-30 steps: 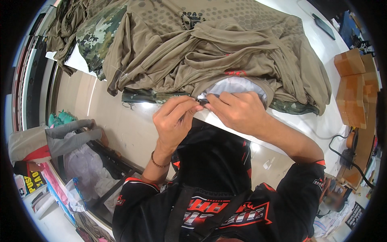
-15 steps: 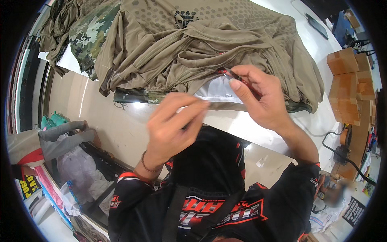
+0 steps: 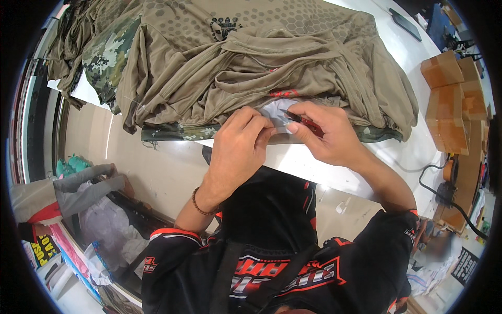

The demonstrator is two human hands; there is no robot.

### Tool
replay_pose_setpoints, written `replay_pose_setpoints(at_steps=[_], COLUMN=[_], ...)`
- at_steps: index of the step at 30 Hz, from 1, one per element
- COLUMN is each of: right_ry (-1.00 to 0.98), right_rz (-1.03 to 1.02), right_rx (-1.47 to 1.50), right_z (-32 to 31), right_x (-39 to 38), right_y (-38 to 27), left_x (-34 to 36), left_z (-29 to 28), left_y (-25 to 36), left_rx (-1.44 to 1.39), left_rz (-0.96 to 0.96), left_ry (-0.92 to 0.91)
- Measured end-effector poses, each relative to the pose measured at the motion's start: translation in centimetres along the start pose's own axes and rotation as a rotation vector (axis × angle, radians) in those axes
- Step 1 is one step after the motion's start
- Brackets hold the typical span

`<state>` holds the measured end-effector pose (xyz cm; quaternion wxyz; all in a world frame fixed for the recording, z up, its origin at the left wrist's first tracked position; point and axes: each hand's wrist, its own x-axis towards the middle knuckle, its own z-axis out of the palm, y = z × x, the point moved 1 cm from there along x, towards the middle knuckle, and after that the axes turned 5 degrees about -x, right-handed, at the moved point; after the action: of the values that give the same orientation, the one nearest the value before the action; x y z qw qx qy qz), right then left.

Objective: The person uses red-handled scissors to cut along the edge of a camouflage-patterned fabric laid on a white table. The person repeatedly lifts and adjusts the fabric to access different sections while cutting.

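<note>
At centre, the left hand point(image 3: 239, 140) is pinching the brown garment point(image 3: 293, 49), which is spreading across the upper frame. Just right, the right hand point(image 3: 329, 132) is gripping a red-and-black tool point(image 3: 309, 123), its long axis slanting, tip pointing upper left.

- The brown garment point(image 3: 293, 62) is lying in rumpled folds across the far middle; its white inner patch point(image 3: 275, 109) is showing at the near side, just nearer than some red print point(image 3: 284, 94).
- The small red-and-dark tool point(image 3: 309, 124) is resting slantwise in the right hand point(image 3: 330, 132), its dark tip pointing left and far.
</note>
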<state>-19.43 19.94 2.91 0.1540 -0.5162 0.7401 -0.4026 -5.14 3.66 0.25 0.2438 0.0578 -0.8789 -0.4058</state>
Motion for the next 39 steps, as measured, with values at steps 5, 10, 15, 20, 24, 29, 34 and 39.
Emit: replay_pose_setpoints(at_steps=[5,10,15,20,24,29,34,39], right_ry=[-0.016,-0.013,0.009,0.015,0.053,0.085,0.084,0.064], right_rz=[-0.034,-0.056,-0.135,-0.203,-0.234,-0.269,-0.283,-0.285], right_rx=[-0.031,-0.039,-0.151,-0.284,-0.302,-0.391,-0.454,-0.491], right_z=[-0.1,0.1,0.6,0.9,1.3,1.9,1.7,2.0], right_x=[-0.6,-0.9,-1.1,-1.2,-1.3,-1.6,-1.7,-2.0], right_y=[0.3,0.3,0.5,0.6,0.7,0.7,0.3,0.6], left_x=[0.1,0.0,0.0,-0.1,-0.5,-0.8,-0.8,-0.9], left_z=[0.1,0.4,0.4,0.3,0.2,0.2,0.2,0.2], left_y=[0.4,0.4,0.6,0.8,0.9,0.6,0.6,0.3], left_rx=[-0.005,0.011,0.005,-0.045,-0.068,-0.066,-0.080,-0.087], left_rz=[-0.065,-0.087,-0.107,-0.102,-0.083,-0.067,-0.058,-0.027], left_ry=[0.017,0.036,0.000,-0.019,-0.013,-0.004,0.000,0.016])
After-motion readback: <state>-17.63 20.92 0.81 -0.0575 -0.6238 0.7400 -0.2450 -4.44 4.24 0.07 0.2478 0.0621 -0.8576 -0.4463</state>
